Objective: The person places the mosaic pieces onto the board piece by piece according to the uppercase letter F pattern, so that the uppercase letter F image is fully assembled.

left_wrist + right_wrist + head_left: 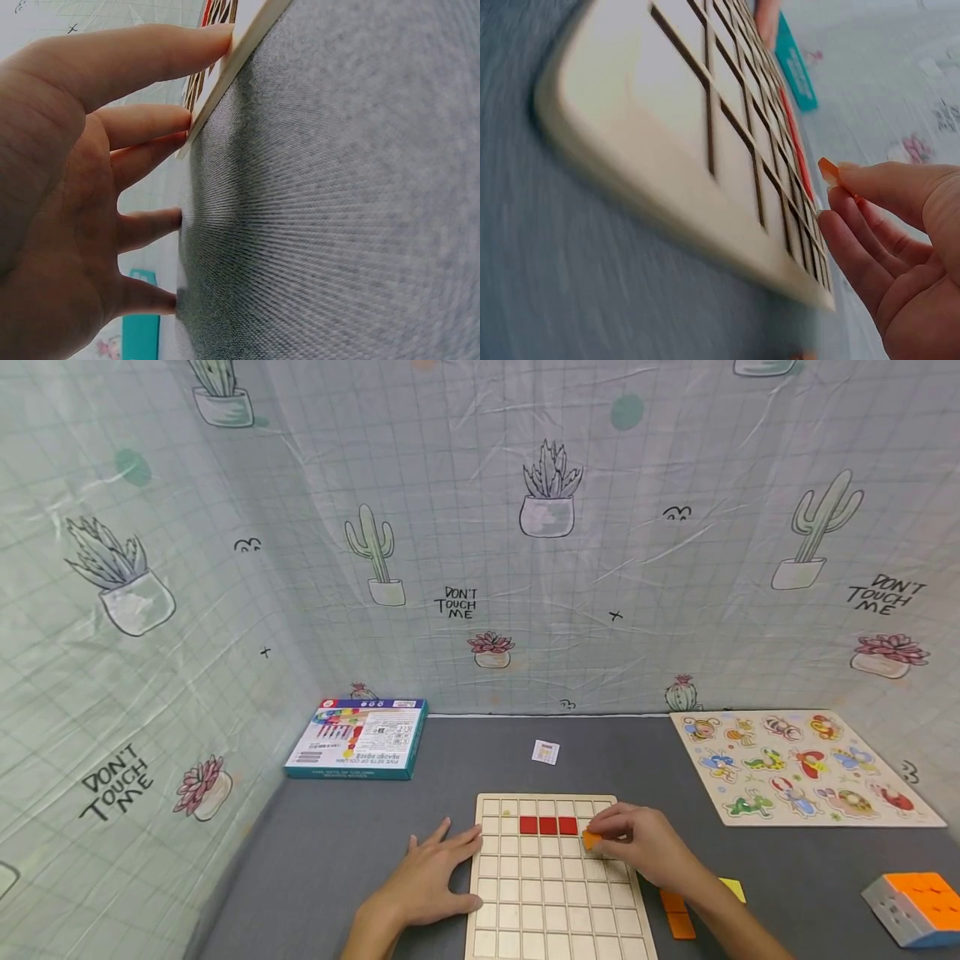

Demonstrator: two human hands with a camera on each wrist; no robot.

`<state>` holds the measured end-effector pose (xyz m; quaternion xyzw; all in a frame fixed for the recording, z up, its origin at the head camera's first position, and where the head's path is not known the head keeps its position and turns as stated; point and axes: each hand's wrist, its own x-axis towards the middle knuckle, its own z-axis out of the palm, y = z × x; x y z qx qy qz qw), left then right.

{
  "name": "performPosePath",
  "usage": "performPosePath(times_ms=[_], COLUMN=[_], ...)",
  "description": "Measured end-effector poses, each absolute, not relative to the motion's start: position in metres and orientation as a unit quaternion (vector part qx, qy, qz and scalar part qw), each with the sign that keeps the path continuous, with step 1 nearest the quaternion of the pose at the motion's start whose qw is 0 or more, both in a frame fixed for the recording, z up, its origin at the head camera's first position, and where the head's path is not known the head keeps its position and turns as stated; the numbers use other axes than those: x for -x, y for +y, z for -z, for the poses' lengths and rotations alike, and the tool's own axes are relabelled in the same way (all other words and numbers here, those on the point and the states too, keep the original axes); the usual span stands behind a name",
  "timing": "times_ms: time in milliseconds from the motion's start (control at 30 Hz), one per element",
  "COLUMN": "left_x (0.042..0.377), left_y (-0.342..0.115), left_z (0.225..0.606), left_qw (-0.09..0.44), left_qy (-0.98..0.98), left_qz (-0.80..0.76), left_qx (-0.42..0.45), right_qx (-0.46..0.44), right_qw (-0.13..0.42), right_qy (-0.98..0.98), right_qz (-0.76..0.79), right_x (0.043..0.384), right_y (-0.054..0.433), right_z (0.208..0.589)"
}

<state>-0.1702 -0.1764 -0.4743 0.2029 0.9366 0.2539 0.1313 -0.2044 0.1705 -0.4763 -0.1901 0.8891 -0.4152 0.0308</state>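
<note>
A wooden grid board lies on the dark grey cloth, with three red square tiles side by side in its second row. Between thumb and fingertips my right hand pinches an orange square tile, held over the board's upper right, just right of the red tiles. The same orange tile shows tilted at the fingertips in the right wrist view. My left hand spreads its fingers at the board's left edge; thumb and fingertips touch that edge, while other fingers rest on the cloth in the left wrist view.
Orange tiles and a yellow tile lie right of the board, near my right forearm. A boxed set sits at the back left, a small white card behind the board. An insect puzzle board and an orange-topped cube are at right.
</note>
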Motion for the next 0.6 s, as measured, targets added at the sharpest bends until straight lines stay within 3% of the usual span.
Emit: performPosePath(times_ms=[600], left_x=[0.171], left_y=[-0.176], left_z=[0.474], left_qw=[0.130], left_qy=[0.939], left_qz=[-0.247], left_qx=[-0.201], right_qx=[0.251], right_qw=[0.009], right_qy=[0.869], right_qz=[0.425], right_x=[0.211], right_y=[0.099], right_z=[0.487])
